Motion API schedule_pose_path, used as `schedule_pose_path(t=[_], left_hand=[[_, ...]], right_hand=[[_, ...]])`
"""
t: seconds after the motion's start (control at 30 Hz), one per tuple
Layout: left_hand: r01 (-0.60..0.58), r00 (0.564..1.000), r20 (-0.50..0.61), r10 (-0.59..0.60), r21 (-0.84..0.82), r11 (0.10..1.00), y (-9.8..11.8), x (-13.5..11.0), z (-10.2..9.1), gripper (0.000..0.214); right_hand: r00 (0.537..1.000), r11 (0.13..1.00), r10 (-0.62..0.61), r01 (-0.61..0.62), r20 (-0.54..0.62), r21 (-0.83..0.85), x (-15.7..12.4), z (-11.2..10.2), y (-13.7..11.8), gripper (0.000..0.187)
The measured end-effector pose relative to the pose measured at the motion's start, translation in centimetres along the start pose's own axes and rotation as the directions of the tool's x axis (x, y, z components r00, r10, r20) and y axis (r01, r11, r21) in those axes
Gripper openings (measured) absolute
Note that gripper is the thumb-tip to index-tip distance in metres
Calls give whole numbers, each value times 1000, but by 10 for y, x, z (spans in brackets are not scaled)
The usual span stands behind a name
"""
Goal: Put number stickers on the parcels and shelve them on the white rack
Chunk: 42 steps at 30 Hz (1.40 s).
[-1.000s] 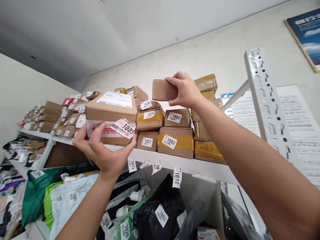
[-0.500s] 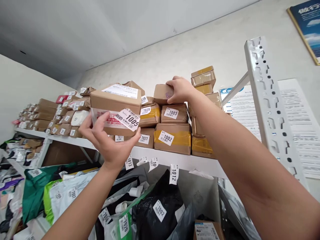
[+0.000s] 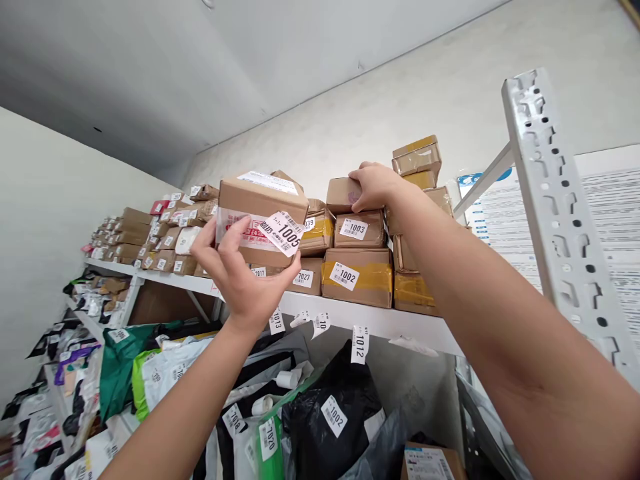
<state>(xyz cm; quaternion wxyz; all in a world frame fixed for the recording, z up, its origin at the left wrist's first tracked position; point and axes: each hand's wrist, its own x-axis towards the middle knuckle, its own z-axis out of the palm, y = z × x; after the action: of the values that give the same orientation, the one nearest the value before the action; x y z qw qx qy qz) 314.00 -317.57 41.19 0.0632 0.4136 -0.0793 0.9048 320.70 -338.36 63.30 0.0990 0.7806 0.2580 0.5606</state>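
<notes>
A brown cardboard box (image 3: 260, 200) with a white 1005 label on its corner is held up in front of the shelf by my left hand (image 3: 250, 280), thumb and fingers spread along its near side. My right hand (image 3: 375, 187) grips the right end of a smaller plain cardboard box (image 3: 341, 194) on top of the stack. Directly under that small box lies the box labelled 1003 (image 3: 367, 230), and below it the yellow-taped box labelled 1002 (image 3: 370, 283). The fingertips behind both held boxes are hidden.
The white shelf edge (image 3: 390, 325) carries dangling number labels. A perforated metal post (image 3: 555, 193) rises at the right. More small parcels (image 3: 133, 230) line the shelf leftward. Below are plastic-bagged parcels, among them a black one (image 3: 320, 407).
The view has swung left, so everything sits further right in the picture. Both hands keep their holds. The left-hand box has come slightly rightward and now covers part of the 7039 label.
</notes>
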Motion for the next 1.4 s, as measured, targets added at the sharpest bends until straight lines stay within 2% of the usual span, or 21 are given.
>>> schedule_pose_path(t=[0.03, 0.07, 0.1, 0.17, 0.2, 0.23, 0.33, 0.4, 0.63, 0.8, 0.9, 1.03, 1.2, 1.27, 1.37, 1.4], left_hand=[[12, 1000, 8, -12, 5, 1000, 0, 0, -1, 84], [26, 1000, 18, -26, 9, 1000, 0, 1, -1, 83], [36, 999, 22, -36, 12, 999, 0, 0, -1, 82], [35, 999, 8, -35, 12, 999, -1, -1, 1, 83], [22, 1000, -1, -22, 12, 1000, -1, -2, 2, 83], [6, 1000, -13, -5, 15, 1000, -1, -3, 4, 83], [-50, 998, -37, 51, 25, 998, 2, -6, 9, 80], [-75, 996, -45, 76, 23, 997, 5, -6, 10, 80], [-119, 992, -45, 121, 38, 992, 10, -5, 8, 72], [-133, 991, -22, 134, 45, 990, 10, -7, 12, 75], [-123, 992, 4, 123, 35, 992, 13, -6, 13, 74], [-75, 997, 29, 74, 20, 997, 17, -3, 13, 74], [-115, 993, 25, 115, 1, 993, 19, 5, 8, 74], [-127, 992, -2, 127, -28, 992, 18, 9, 5, 73], [-79, 997, 3, 79, -70, 994, 18, 15, 3, 69], [-74, 997, 0, 74, -68, 995, 17, 16, 3, 69]], right_hand=[[999, 1000, 1, 1, -48, 28, -4, -3, -5, 65], [990, 996, -3, 15, -141, 83, -10, -6, -12, 63], [962, 986, -8, 54, -272, 160, -19, -10, -21, 57], [845, 918, -7, 217, -534, 331, -40, -19, -44, 34], [786, 859, -5, 320, -618, 400, -52, -23, -56, 24], [750, 791, -17, 415, -662, 449, -64, -26, -68, 20], [717, 619, -121, 595, -687, 512, -92, -31, -94, 16], [715, 579, -165, 627, -679, 521, -101, -31, -100, 15], [755, 591, -168, 592, -634, 548, -102, -28, -92, 14], [751, 586, -169, 598, -639, 547, -103, -18, -91, 9], [725, 635, -185, 604, -664, 482, -105, -8, -92, 10], [638, 708, -245, 632, -730, 315, -107, 3, -95, 16], [519, 709, -300, 682, -800, 177, -117, 6, -97, 20], [436, 680, -343, 726, -832, 100, -124, 5, -98, 20], [277, 622, -458, 779, -845, -81, -131, 9, -97, 16], [244, 605, -492, 786, -836, -127, -132, 12, -96, 16]])
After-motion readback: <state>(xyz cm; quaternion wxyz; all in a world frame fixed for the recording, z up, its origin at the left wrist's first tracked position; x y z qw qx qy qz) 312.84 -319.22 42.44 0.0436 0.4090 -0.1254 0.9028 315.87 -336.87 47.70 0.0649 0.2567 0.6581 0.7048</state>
